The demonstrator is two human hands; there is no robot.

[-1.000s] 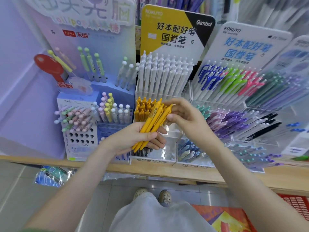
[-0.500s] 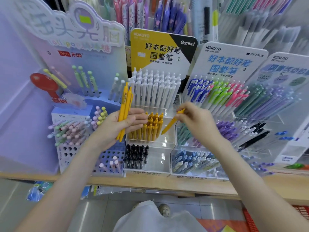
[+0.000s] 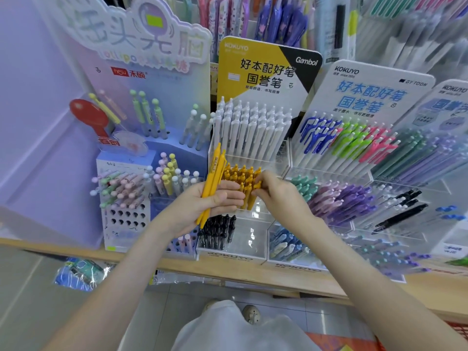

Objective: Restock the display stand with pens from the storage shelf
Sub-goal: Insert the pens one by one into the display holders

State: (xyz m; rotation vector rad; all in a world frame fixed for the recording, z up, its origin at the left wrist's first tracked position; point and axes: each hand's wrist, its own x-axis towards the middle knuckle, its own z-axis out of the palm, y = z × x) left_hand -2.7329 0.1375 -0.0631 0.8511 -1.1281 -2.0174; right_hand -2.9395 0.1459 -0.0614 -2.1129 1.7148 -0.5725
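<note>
– Right hand (image 3: pixel 278 198) looks closer to the stand than half a second ago?

– Yes. It held the single yellow pen (image 3: pixel 254 187) slanted and clear of the tray; now that pen is upright at the right end of the yellow row (image 3: pixel 239 174), touching its neighbours. The whole view has also slid down a little, so the signs sit lower in the frame.

– How is that hand set?

– Fingertips are pinched together on the pen's upper part, near the clip. I cannot tell whether its tip has reached the floor of the compartment.

– And the left hand (image 3: pixel 200 211)?

– Just left of centre, as before, clamped round the bundle of yellow pens (image 3: pixel 214 171). They stand nearly upright, clips at the top, tips poking out below the palm. Its fingers reach rightwards almost to the right hand.

– Where is the row in the display stand (image 3: pixel 253 247)?

– Middle tier of the clear stand, centre of the frame. White pens (image 3: pixel 253 127) fill the tier above, under the yellow sign (image 3: pixel 240 69); black pens (image 3: pixel 217 231) stand in the tier below, at its left side.

– Anything around it?

– Pastel ball-topped pens (image 3: pixel 121 188) at centre left, purple pens (image 3: pixel 342 198) at centre right, all on a wooden shelf (image 3: pixel 228 271).
</note>
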